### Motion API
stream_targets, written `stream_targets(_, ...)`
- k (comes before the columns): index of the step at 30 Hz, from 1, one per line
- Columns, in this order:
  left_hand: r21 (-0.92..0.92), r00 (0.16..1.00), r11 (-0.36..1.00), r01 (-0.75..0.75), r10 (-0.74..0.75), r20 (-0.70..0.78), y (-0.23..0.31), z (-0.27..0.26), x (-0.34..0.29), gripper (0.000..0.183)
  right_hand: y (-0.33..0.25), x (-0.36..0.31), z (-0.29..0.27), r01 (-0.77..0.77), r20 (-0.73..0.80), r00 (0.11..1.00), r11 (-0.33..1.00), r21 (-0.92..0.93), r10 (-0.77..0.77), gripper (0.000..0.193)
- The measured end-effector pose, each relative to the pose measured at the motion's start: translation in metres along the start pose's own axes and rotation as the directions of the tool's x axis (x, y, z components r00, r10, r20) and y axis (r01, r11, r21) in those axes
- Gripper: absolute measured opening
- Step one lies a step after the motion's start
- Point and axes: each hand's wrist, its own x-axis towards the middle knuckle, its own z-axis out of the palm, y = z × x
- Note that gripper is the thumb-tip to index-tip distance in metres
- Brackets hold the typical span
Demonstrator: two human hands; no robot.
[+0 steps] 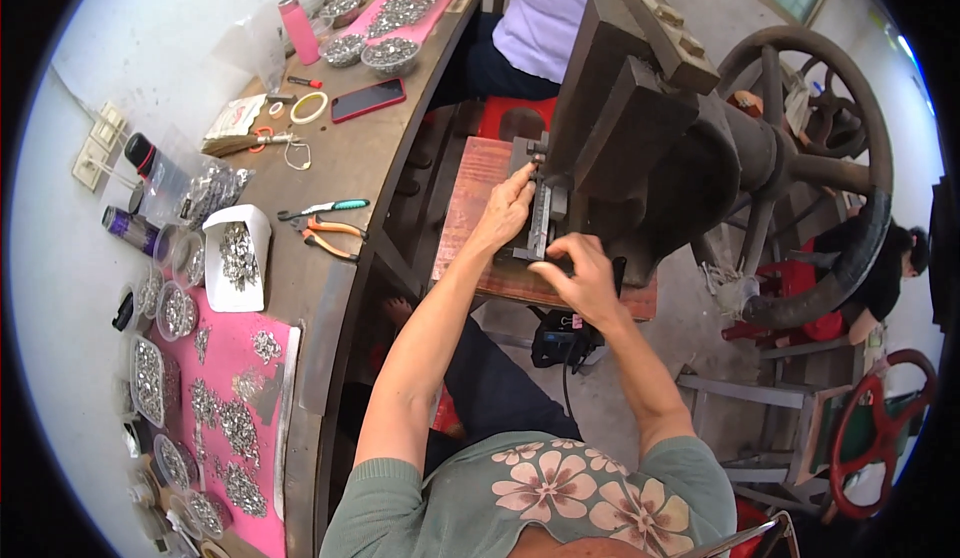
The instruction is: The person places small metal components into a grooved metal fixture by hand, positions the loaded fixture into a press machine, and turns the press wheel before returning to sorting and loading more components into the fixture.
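Observation:
A dark metal die fixture lies on the press bed, with a narrow grey strip along it. At its far end is my left hand, the index finger reaching forward and the fingertips closed together. Whatever they may hold is too small to make out. By the near end of the fixture is my right hand, its thumb and bent index finger apart with a gap between them. The heavy dark press rises just beyond and to the right of both hands. Beneath the fixture is a worn reddish board.
To the left, a workbench bears pliers, cutters, a white tray of small metal parts, tubs and pink mats. A large handwheel stands right. Other people sit nearby. Under the board hangs a black device.

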Motion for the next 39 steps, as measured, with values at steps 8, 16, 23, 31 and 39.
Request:
stream_targets(8,0.041,0.987,0.988,-0.146,0.143,0.071,0.026,-0.01,-0.074,0.081,-0.033,-0.048,-0.209,-0.033,-0.906,0.358,0.967,-0.252,-0.224,0.031)
stream_targets(16,0.363,0.974,0.904,-0.224,0.218,0.058,0.022,-0.004,-0.091,0.11,0.0,-0.05,-0.223,-0.341,-0.705,0.641,0.935,0.092,0.304,0.018)
stream_targets(23,0.503,0.964,0.824,-0.261,0.243,0.103,0.033,0.008,-0.067,0.103,-0.048,0.047,-0.325,-0.457,-0.477,0.791,0.888,-0.043,0.384,0.037)
stream_targets(31,0.507,0.964,0.822,-0.26,0.246,0.096,0.028,0.01,-0.05,0.099,-0.044,0.086,-0.353,-0.443,-0.347,0.836,0.896,0.03,0.424,0.022)
stream_targets(39,0.511,0.971,0.826,-0.238,0.212,0.111,0.028,0.01,-0.047,0.1,-0.034,0.001,-0.281,-0.403,-0.659,0.7,0.914,-0.045,0.276,0.029)
